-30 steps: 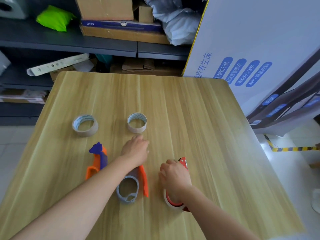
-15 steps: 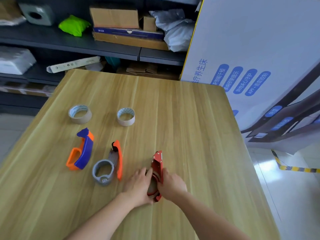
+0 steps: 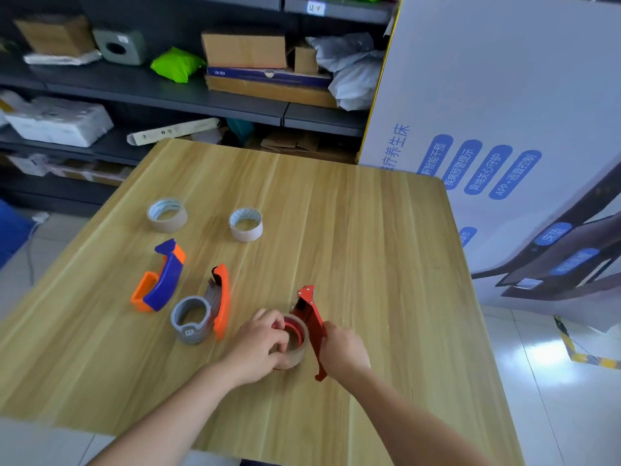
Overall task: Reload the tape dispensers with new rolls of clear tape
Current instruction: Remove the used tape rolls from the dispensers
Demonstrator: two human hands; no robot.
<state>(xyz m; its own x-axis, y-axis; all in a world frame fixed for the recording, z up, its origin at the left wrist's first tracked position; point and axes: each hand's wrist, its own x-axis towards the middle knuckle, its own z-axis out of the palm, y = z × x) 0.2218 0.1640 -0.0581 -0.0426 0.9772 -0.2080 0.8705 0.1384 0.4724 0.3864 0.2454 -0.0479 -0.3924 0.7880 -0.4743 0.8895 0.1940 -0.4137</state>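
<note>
Blue dispenser (image 3: 159,276): we log it lying flat on the table (image 3: 369,250), left of centre. It has a blue body with orange ends.
Left roll (image 3: 167,215): it lies with its hole up, just beyond the blue dispenser and apart from it.
Grey dispenser (image 3: 201,309): it lies flat with its grey ring toward us and an orange strip along its right side. It sits just right of the blue dispenser.
Right roll (image 3: 245,224): hole up, level with the left roll and well apart from it.
Left hand (image 3: 258,346): the fingers curl over the far rim of the mounted roll and the thumb is on its near side. We read this as gripping that roll.
Mounted roll (image 3: 297,344): clear-tan tape seated on the red hub of the red dispenser, near the table's front centre.
Red dispenser (image 3: 311,317): it stands on edge, its pointed end away from us.
Right hand (image 3: 342,351): it is wrapped round the red dispenser's back strap from the right. The fingertips are hidden.
White board (image 3: 504,129): a printed panel with blue labels, beside the table's right edge.
</note>
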